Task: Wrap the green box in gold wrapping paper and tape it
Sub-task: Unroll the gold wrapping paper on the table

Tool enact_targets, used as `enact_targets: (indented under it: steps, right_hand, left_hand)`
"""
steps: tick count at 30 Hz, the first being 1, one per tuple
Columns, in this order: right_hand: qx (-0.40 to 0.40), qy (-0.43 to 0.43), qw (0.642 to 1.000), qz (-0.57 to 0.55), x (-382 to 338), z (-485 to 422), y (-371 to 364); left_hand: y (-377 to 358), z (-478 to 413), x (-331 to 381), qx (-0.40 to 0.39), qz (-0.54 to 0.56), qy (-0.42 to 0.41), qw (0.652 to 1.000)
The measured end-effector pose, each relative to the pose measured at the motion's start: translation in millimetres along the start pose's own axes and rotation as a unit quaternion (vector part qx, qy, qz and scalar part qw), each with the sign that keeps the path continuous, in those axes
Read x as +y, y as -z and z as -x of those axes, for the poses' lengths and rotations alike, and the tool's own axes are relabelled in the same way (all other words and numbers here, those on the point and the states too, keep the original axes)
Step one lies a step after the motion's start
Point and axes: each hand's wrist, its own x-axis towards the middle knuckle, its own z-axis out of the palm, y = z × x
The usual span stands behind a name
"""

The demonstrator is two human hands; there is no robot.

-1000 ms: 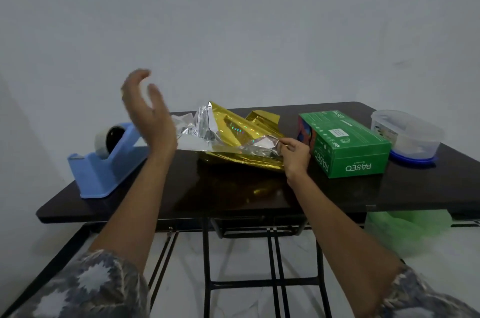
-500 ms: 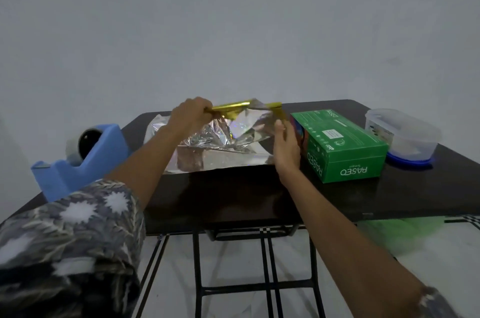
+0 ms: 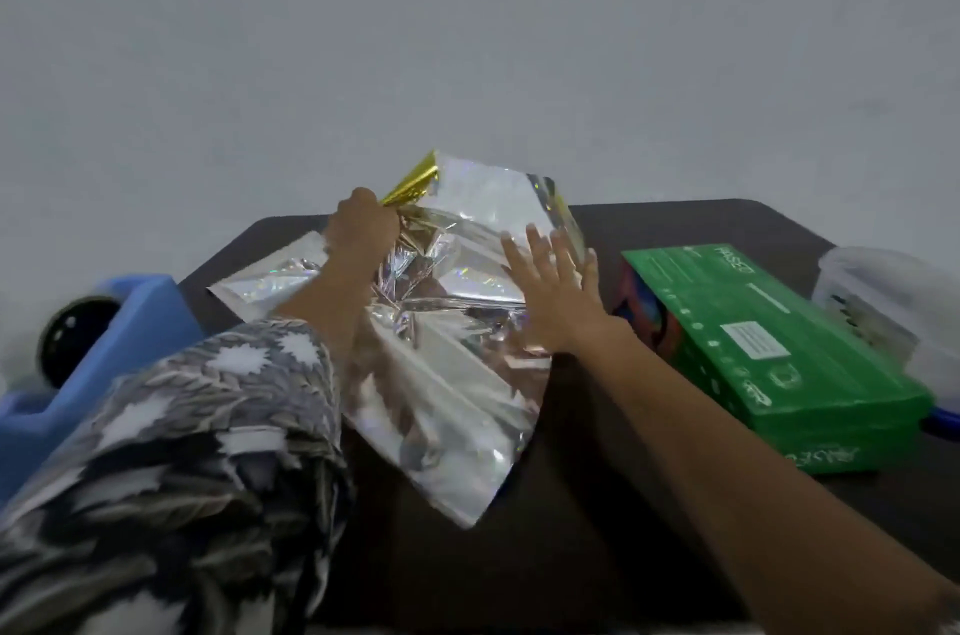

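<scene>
The wrapping paper lies crumpled on the dark table, its silver underside up and a gold strip showing at the raised far corner. My left hand grips that far corner and holds it up. My right hand presses flat on the sheet with fingers spread. The green box lies on the table just right of the paper, apart from both hands.
A blue tape dispenser with a roll stands at the left table edge. A clear plastic container sits behind the green box at the far right. A grey wall rises behind the table.
The camera has moved closer and tilted down. My left hand has lifted the paper's far corner higher. My right hand has moved onto the sheet and spread flat, and the paper has unfolded towards me.
</scene>
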Motion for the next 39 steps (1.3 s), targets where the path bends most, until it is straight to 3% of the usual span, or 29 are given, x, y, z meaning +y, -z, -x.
enact_targets:
  steps: [2,4,6,9,11,13,14,18,21,24,28,31,34,37,39]
  right_hand:
    - [0.068,0.075,0.995,0.009,4.5,-3.6,-3.1]
    - [0.067,0.166,0.982,-0.069,1.4,-7.7,-1.3]
    - [-0.033,0.179,0.974,-0.138,-5.9,-4.8,1.8]
    - [-0.131,0.16,0.975,-0.088,-5.9,3.8,0.9]
    - [-0.138,0.166,0.976,-0.037,1.2,8.7,3.5]
    - [-0.133,0.158,0.978,-0.029,6.1,17.3,3.4]
    - [-0.117,0.15,0.981,-0.037,7.6,21.4,3.3]
    - [-0.019,0.115,0.981,-0.154,4.2,42.4,-2.1]
    - [0.037,0.06,0.956,-0.283,0.7,63.5,-2.2]
    - [0.034,0.012,0.945,-0.324,-3.7,79.7,-0.7]
    - [-0.084,0.007,0.961,-0.263,-7.0,97.6,-7.9]
    - [-0.09,-0.007,0.966,-0.242,-7.1,108.7,0.2]
    - [-0.049,-0.003,0.982,-0.185,-6.2,109.9,9.0]
    - [0.038,-0.008,0.983,-0.182,-3.2,103.3,-0.2]
    - [0.004,0.013,0.977,-0.212,-2.9,99.5,-8.6]
  left_hand:
    - [-5.0,-4.3,6.1,-0.012,0.002,0.039,0.999]
    - [-10.9,-8.1,6.9,-0.052,0.023,0.073,0.996]
    - [-12.7,-3.7,2.6,-0.1,0.061,0.107,0.987]
    - [-20.6,7.5,-7.0,-0.143,0.084,0.14,0.976]
    - [-19.1,23.1,-4.7,-0.1,-0.018,0.077,0.992]
    - [-11.2,39.7,-6.5,-0.023,-0.117,-0.039,0.992]
    - [-6.1,45.2,-9.8,0.001,-0.12,-0.092,0.989]
    - [18.6,85.6,-21.7,-0.001,0.053,-0.268,0.962]
    - [37.1,139.1,-35.8,0.006,-0.008,-0.333,0.943]
    - [43.8,163.7,-59.6,-0.138,-0.051,-0.28,0.949]
    - [52.7,159.0,-75.1,-0.326,-0.055,-0.237,0.914]
    - [56.6,136.3,-65.1,-0.308,-0.032,-0.215,0.926]
    - [54.0,131.8,-36.2,-0.281,0.073,-0.206,0.934]
    - [36.2,138.2,-13.2,-0.326,-0.009,-0.231,0.917]
    - [22.0,142.1,-11.2,-0.361,-0.069,-0.212,0.906]
